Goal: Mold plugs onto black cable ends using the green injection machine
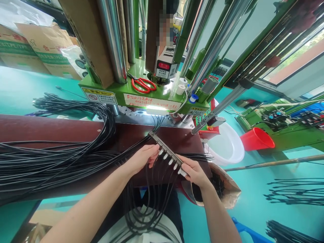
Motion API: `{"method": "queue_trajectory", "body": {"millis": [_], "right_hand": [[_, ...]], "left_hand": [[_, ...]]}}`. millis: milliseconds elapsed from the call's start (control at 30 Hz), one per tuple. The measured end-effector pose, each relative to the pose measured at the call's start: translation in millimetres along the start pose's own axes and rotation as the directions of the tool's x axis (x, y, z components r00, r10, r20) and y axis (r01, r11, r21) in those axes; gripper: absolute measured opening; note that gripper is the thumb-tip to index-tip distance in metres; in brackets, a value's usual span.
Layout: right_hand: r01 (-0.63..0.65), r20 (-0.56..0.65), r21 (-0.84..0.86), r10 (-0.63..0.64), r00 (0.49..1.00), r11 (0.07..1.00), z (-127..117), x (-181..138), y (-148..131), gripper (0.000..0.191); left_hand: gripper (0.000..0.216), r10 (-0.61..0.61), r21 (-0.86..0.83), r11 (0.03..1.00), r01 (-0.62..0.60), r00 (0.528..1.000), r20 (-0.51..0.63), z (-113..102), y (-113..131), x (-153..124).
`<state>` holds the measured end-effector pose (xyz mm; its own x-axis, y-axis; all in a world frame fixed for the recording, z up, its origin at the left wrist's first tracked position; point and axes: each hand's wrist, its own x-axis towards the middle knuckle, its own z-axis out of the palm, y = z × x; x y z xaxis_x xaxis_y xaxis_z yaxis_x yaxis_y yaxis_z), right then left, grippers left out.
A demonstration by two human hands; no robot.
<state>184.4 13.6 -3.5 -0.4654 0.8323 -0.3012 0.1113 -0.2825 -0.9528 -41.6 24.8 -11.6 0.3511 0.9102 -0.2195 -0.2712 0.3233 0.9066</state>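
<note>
A long, narrow metal holder bar (167, 151) slants across in front of me over the table's front part. My left hand (146, 156) is closed on its upper left end, with the thumb and fingers pinching there. Around the lower right end, my right hand (193, 171) is closed with the thumb on top. Several silver connectors (170, 162) stick out along the bar's near side. Black cables (149, 216) hang in loops below it over my lap. Behind the bar, another bunch of thin cables (158, 122) lies near the machine's metal plate.
A large bundle of black cables (63, 158) covers the brown table's left side. Ahead stands a green press (101, 88) with red-handled scissors (143, 84) on its ledge. At right are a white tub (227, 145), a red bucket (257, 139) and a paper bag (229, 190).
</note>
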Motion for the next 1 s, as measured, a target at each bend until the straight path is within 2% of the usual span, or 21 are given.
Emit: {"method": "queue_trajectory", "body": {"millis": [167,267,533,667,833,1000], "right_hand": [[0.050,0.063,-0.201,-0.038,0.997,0.978,-2,0,2,0.045],[0.067,0.085,-0.256,-0.046,0.995,0.964,-4,1,3,0.045],[0.047,0.041,-0.101,-0.043,0.998,0.994,-1,-1,5,0.050],[-0.011,-0.025,-0.122,0.007,1.000,0.993,-15,-11,-1,0.049],[-0.126,-0.059,-0.286,0.114,0.992,0.950,-52,-17,-24,0.037],[-0.124,0.032,-0.486,0.160,0.987,0.865,-74,16,-46,0.036]], "left_hand": [[0.041,-0.020,-0.067,0.998,0.018,0.999,-0.042,-1,-4,-2],[0.041,-0.030,-0.069,0.997,0.027,0.999,-0.044,-3,-7,-1],[0.047,0.009,-0.031,0.999,-0.008,1.000,0.005,-3,-7,2],[0.049,-0.027,0.091,0.995,0.034,0.997,-0.074,-4,-1,-5],[0.035,0.120,0.258,0.963,-0.072,0.977,-0.174,-8,10,-23],[0.028,0.264,0.306,0.937,-0.170,0.917,-0.299,-17,24,-30]]}}
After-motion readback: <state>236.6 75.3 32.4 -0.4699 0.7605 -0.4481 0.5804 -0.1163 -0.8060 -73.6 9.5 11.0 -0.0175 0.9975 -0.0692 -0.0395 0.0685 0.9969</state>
